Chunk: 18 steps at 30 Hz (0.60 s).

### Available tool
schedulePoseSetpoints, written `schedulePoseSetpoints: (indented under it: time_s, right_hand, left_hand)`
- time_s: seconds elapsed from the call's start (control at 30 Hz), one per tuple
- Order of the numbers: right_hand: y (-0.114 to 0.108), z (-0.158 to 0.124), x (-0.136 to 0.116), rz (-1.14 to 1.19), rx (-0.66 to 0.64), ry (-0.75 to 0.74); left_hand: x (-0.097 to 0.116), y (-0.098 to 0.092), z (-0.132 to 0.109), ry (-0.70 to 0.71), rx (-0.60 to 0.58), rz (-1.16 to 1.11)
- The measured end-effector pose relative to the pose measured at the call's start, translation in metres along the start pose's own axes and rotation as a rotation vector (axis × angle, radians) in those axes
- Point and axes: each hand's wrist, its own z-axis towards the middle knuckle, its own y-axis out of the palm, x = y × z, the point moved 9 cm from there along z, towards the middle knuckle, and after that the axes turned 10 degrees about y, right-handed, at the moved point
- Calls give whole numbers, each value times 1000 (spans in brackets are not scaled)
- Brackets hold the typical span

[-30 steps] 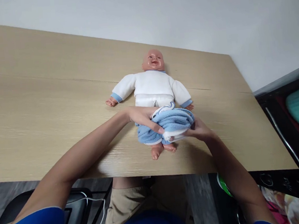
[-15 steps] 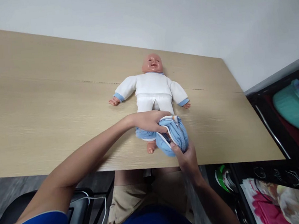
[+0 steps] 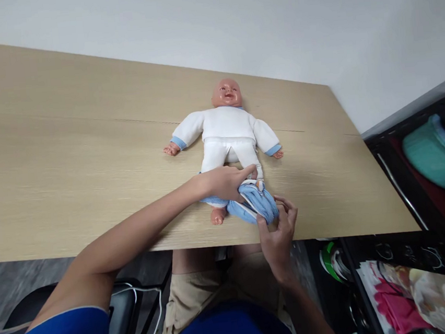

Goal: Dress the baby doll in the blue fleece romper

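A baby doll (image 3: 227, 122) in a white top with blue cuffs lies on its back on the table, head away from me. Blue pants with white edging (image 3: 263, 205) are bunched around its lower legs. One bare foot (image 3: 218, 215) sticks out of the left pant leg, while the other foot is hidden by cloth. My left hand (image 3: 224, 182) lies across the doll's shins, closed on the upper edge of the pants. At the lower right of the bunched cloth, my right hand (image 3: 278, 232) pinches it between thumb and fingers.
The wooden table (image 3: 68, 166) meets a pale wall (image 3: 193, 28) at the back. On the right, a dark shelf holds a teal basin (image 3: 437, 154). Below it are a green-rimmed roll (image 3: 330, 261) and a pink cloth (image 3: 399, 307). A black chair (image 3: 122, 326) with a white cable stands lower left.
The doll's legs have spread slightly and its visible foot has shifted left and up. The bunched pants look flatter. My right hand's fingers have opened out somewhat along the cloth.
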Motion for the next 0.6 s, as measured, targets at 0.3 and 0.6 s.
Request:
schedulePoseSetpoints:
  time_s: [0.3, 0.6]
  right_hand:
    - [25, 0, 39, 377, -277, 478]
    - [40, 30, 46, 491, -261, 395]
  left_hand:
    - [-12, 2, 7, 138, 140, -208]
    - [-11, -7, 9, 387, 251, -651]
